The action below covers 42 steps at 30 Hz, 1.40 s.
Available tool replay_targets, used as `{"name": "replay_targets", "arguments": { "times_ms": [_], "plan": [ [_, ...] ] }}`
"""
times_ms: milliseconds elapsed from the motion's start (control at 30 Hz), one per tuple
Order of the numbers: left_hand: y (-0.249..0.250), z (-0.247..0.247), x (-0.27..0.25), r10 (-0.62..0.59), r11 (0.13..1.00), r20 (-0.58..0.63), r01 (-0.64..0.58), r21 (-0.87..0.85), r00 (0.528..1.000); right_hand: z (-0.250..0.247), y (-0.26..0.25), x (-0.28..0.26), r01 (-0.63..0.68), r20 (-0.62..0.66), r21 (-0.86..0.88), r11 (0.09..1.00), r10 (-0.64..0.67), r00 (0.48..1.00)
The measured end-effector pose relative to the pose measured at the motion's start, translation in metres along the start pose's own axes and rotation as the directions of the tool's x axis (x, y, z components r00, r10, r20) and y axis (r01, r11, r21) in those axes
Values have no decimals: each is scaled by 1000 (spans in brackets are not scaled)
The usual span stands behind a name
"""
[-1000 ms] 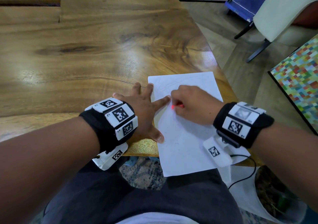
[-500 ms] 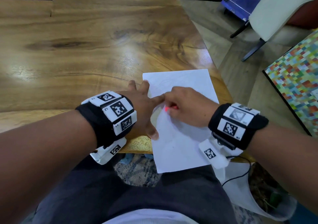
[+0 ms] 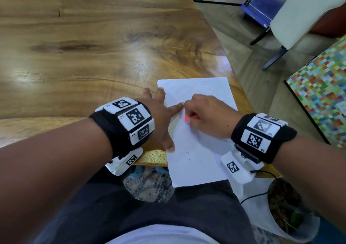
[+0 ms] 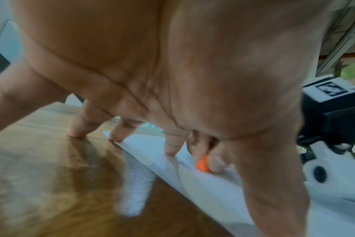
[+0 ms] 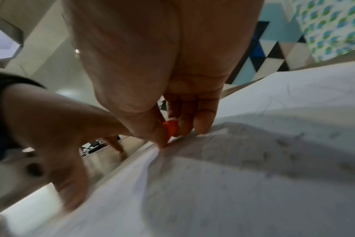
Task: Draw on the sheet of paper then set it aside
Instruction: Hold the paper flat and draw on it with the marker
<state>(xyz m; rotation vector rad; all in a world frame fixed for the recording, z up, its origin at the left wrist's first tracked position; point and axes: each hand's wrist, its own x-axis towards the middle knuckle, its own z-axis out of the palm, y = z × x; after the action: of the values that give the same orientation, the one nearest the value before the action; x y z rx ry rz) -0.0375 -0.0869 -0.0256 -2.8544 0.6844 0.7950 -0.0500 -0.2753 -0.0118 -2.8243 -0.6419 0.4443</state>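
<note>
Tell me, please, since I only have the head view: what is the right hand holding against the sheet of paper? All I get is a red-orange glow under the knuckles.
Observer: The right wrist view shows the right hand pinching a short orange crayon between thumb and fingers, its lower end down at the sheet of paper.
Operator: Thank you. Is the left hand flat on the sheet?
Observer: No. In the left wrist view the left hand is arched, with only fingertips pressing down.
Operator: Are all of them on the paper?
Observer: No, one fingertip stands on the wooden table, beside the sheet's edge.
</note>
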Motion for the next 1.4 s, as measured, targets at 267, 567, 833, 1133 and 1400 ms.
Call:
{"name": "replay_targets", "arguments": {
  "times_ms": [267,567,833,1133,1400],
  "plan": [
    [9,0,-3,-35,999,7,35,-9,999,-4,17,11,-124,-75,-8,992,123,990],
    [9,-5,2,76,988,-3,-75,137,997,11,-2,-14,81,44,28,996,-82,996],
    [8,-6,9,151,982,-9,-149,114,988,-6,28,12,-146,-90,12,989,146,985],
    [12,-7,15,160,982,-9,-158,106,987,5,11,-10,24,-9,23,999,-24,1000],
    [13,-9,16,149,981,-17,-146,128,989,1,18,-2,-71,-39,39,997,72,997]
  ]
}}
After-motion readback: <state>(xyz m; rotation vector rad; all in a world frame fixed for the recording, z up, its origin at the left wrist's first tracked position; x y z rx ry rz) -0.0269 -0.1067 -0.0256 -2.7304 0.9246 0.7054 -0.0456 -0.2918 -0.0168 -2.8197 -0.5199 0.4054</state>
